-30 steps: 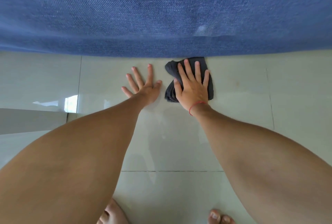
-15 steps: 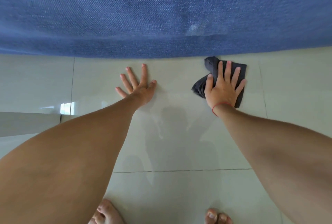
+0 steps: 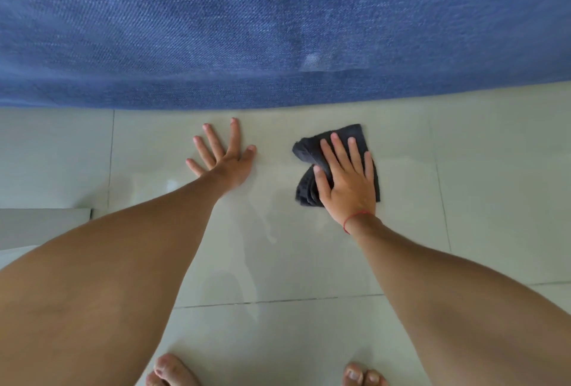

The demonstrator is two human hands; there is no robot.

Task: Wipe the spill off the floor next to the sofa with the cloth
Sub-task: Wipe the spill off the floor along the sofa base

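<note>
Here the right hand [image 3: 347, 183] presses flat, fingers spread, on a dark grey crumpled cloth [image 3: 309, 153]; left hand [image 3: 225, 156] splayed empty on pale floor [image 3: 494, 169].

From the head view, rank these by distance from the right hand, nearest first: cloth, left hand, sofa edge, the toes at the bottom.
1. cloth: directly under the right hand.
2. left hand and sofa edge: to its left and ahead; too close to call.
3. toes: bottom edge, farthest.
</note>
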